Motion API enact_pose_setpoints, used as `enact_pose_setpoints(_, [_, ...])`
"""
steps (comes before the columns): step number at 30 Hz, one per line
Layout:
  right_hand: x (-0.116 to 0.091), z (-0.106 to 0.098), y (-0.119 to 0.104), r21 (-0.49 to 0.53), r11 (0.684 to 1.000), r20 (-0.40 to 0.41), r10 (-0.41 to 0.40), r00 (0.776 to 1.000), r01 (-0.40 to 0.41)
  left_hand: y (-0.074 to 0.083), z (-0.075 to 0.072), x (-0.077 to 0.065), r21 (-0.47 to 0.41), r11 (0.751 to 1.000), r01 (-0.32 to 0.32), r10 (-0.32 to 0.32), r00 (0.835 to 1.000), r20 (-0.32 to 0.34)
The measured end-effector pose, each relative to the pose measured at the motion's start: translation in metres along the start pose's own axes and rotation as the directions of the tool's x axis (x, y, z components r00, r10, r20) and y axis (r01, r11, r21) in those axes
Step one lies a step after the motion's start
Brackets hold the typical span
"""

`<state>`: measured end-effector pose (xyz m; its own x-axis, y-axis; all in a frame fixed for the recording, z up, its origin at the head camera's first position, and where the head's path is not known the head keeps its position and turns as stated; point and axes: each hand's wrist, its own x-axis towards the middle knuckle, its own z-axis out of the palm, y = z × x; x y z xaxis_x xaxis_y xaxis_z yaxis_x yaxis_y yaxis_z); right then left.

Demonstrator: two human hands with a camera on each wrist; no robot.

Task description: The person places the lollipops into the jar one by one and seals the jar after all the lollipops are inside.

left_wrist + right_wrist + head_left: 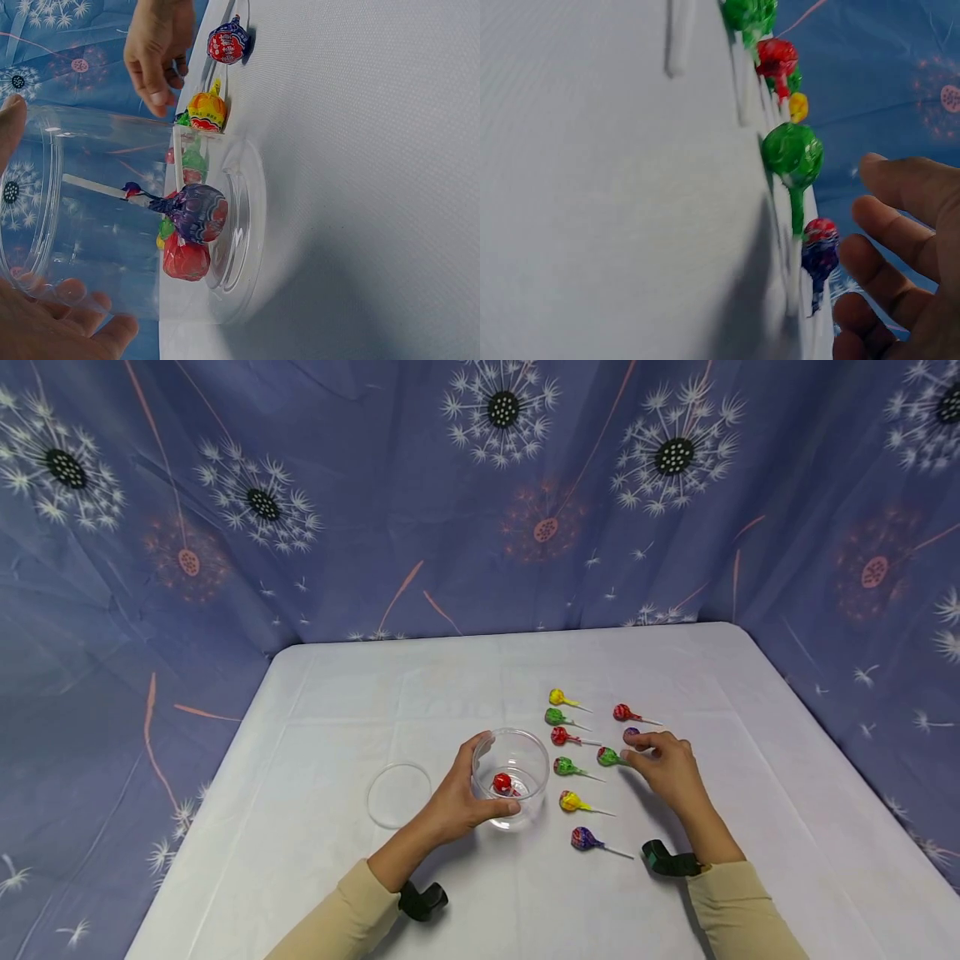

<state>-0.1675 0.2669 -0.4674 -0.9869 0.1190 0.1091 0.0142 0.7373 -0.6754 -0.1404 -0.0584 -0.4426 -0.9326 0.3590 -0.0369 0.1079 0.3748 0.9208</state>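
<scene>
My left hand (465, 797) grips a clear plastic jar (529, 807) from its left side, thumb at the front. Inside the jar lie a red lollipop (186, 259) and a purple lollipop (199, 214), the purple one's white stick pointing toward the mouth. Over on the right, my right hand (667, 768) hovers low over the table with its fingers spread and slightly bent. Its fingertips are close to a green lollipop (793, 156) and another purple lollipop (821, 247), holding neither. In the head view the hand covers most of that purple lollipop's stick.
Between the hands runs a column of several wrapped lollipops, from a yellow lollipop (557, 697) at the back to a purple one (583, 838) in front. A red lollipop (622, 712) lies behind my right hand. Left of the jar is a clear round lid (370, 795) on the white-covered table (300, 827).
</scene>
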Motion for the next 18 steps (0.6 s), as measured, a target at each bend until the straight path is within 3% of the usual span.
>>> enact_pose_setpoints(4, [0.001,0.003,0.008,-0.001,1.000,0.041,0.010,0.999,-0.010,0.000,0.000,0.000,0.002,1.000,0.002,-0.002,1.000,0.004])
enact_pose_setpoints(18, [0.003,0.010,0.022,-0.028,1.000,0.075,-0.010,0.997,0.012,0.003,-0.001,-0.002,0.012,1.000,-0.003,0.003,1.000,-0.006])
